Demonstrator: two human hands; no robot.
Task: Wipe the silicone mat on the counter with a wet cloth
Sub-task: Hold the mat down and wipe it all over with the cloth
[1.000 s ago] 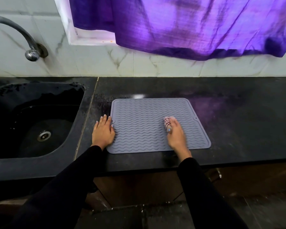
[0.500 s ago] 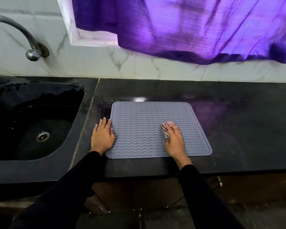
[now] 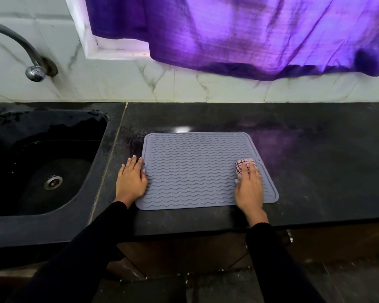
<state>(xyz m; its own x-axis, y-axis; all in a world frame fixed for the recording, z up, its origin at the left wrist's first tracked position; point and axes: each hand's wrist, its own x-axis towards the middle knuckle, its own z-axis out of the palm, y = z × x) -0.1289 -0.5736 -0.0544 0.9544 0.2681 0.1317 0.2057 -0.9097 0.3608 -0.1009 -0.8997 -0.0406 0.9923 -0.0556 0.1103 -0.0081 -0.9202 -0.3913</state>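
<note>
Black sleeves (image 3: pixel 278 259) rising from bottom edge, one each side, over dark floor and brown cabinet front (image 3: pixel 184 252).

Left hand (image 3: pixel 130 180) flat, fingers straight and close together, lying across mat's left edge: palm and thumb side on mat, outer fingers on counter (image 3: pixel 315 171). Pressing, nothing held.

Right hand (image 3: pixel 248 189) on mat near right edge, fingers extended forward over cloth (image 3: pixel 242 168), pressing it down onto mat. Thumb lying along cloth's left side. Whether fingertips curl round cloth's far end: cannot tell.

Cloth: small bunched wad, pale with dark check lines, showing ahead of and left of fingers, just inside mat's right rim.

Mat (image 3: pixel 195 171): grey, squarish, rounded corners, wavy ridges across, lying flat on black counter, near edge close to counter's front. Small bright glare on counter just beyond mat's far edge.

Sink (image 3: pixel 7 219): black, set into counter at left, well apart from mat, seam line between. Basin holding only metal drain (image 3: pixel 52 182); wet sheen on walls.

Beyond: curved metal tap (image 3: pixel 34 72) on marbled white tile wall (image 3: pixel 184 86) over sink. White window ledge (image 3: pixel 116 51), purple curtain (image 3: pixel 249 33) hanging down across wall.
</note>
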